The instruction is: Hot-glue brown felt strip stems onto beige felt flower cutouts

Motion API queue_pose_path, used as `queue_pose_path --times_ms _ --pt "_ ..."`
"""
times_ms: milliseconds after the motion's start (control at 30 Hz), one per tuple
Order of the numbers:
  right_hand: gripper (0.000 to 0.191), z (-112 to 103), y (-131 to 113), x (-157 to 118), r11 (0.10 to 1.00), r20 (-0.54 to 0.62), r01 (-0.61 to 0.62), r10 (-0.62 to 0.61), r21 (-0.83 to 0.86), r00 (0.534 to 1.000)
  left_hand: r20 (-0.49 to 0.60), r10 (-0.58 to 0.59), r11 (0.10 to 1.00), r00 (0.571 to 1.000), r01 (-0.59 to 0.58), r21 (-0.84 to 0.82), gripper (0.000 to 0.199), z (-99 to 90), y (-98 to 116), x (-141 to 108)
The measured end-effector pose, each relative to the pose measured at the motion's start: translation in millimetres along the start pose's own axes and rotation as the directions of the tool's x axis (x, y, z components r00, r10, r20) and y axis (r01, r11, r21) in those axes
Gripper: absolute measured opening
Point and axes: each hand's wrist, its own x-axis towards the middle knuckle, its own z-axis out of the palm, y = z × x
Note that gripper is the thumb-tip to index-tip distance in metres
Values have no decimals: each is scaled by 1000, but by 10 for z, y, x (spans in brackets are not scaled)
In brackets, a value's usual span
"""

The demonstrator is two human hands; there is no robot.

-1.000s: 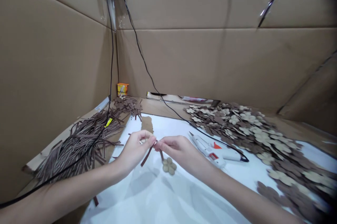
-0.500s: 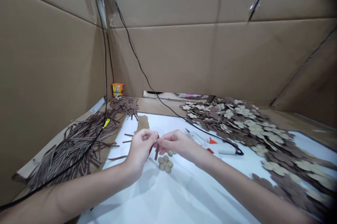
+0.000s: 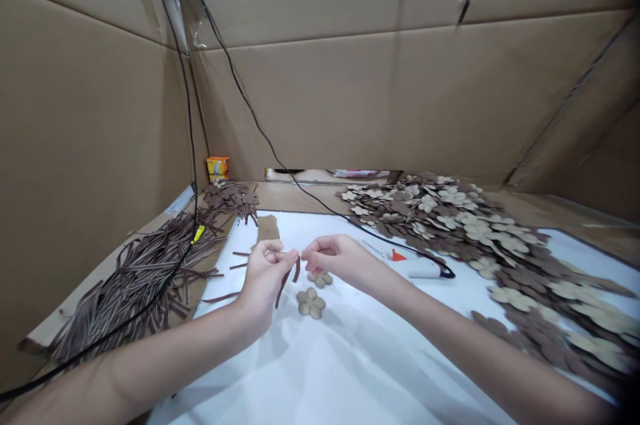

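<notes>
- Thin dark-brown strips (image 3: 283,288) hang tilted from the fingertips, just above a white sheet (image 3: 350,372) on the worktop.
- Left hand's (image 3: 263,288) grip is a narrow pinch on the strips' upper ends.
- Right hand's (image 3: 334,257) grip is also narrow, its fingertips just beside the left's; whether it holds a strip is hidden.
- Both forearms reach inward, palms turned toward each other.
- Beige five-petal flower cutout (image 3: 311,303) lies just below the strips.
</notes>
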Motion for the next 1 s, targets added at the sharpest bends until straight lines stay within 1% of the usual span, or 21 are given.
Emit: queue_pose_path --times_ms 67,200,300,500,600,733,867,1000 --pt "18 -11 10 12 1000 -38 29 -29 -8 999 6 3 1000 1000 -2 -6 39 5 -3 -27" --pt "25 5 26 25 999 18 39 -40 28 999 24 6 1000 1000 -5 -16 36 10 -17 -66" --pt "28 27 49 37 997 31 56 -58 55 998 37 7 1000 999 -6 -21 35 7 -27 -80" --pt "24 72 118 33 989 -25 145 -144 41 989 34 -3 1000 999 4 -25 31 -2 -8 -136" --pt "25 91 128 11 986 -35 167 -166 31 986 64 -13 1000 998 14 -17 32 -17 1 -149" --pt "28 112 111 -22 983 -67 183 -180 35 981 79 13 999 997 -16 29 33 -75 -24 -127" --pt "27 139 55 -79 975 -101 219 -215 33 971 168 11 999 986 -18 42 28 -134 -38 -115" --pt "23 169 7 -128 967 -127 255 -252 12 960 237 3 994 971 -28 102 23 -168 -28 -114"
